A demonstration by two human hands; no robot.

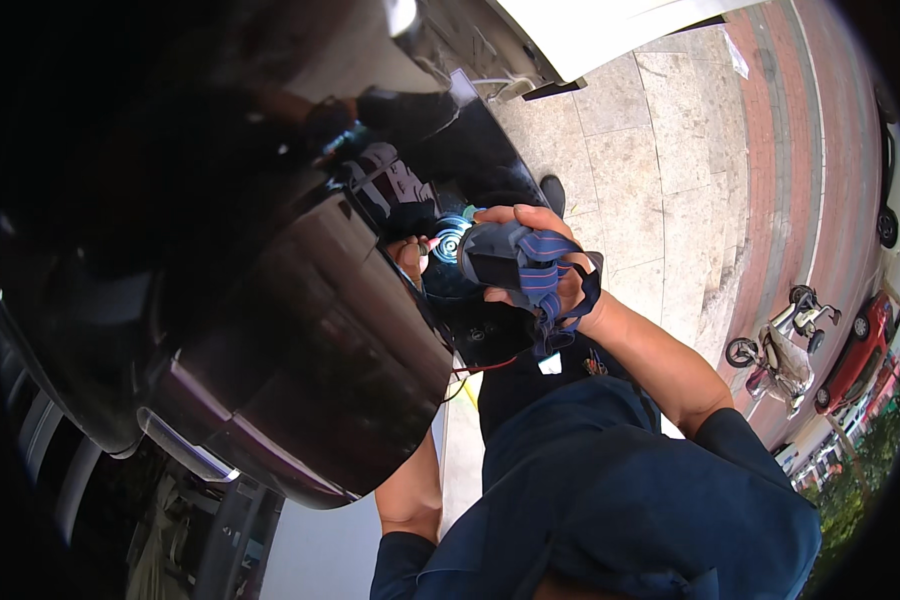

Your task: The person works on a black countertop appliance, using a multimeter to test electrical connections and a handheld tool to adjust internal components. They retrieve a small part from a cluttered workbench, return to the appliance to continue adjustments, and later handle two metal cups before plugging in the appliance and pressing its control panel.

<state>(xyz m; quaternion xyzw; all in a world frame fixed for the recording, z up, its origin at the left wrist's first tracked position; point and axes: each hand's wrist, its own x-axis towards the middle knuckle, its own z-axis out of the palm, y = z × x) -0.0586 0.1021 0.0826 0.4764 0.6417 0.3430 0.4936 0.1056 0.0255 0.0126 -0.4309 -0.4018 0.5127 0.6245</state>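
Observation:
My right hand (542, 217) is wrapped round a dark grey headlamp (494, 255), its blue elastic strap (542, 275) hanging in folds over my palm and wrist. Bluish-white light falls as bright rings (450, 245) on the dark surface just in front of the lamp. Behind the edge of a dark, glossy vehicle panel (300, 340), my left hand (408, 258) shows only in part. Its fingers are closed beside the lit rings, near a small pinkish tip; what they hold is too small to name. The panel covers part of my left forearm.
A thin red wire (485, 367) sticks out by the panel's lower edge. A white vehicle part (610, 30) overhangs the pale paving (630, 170) at the top. On the right, a two-wheeler (785, 345) and a red car (855, 350) stand along the brick-paved road.

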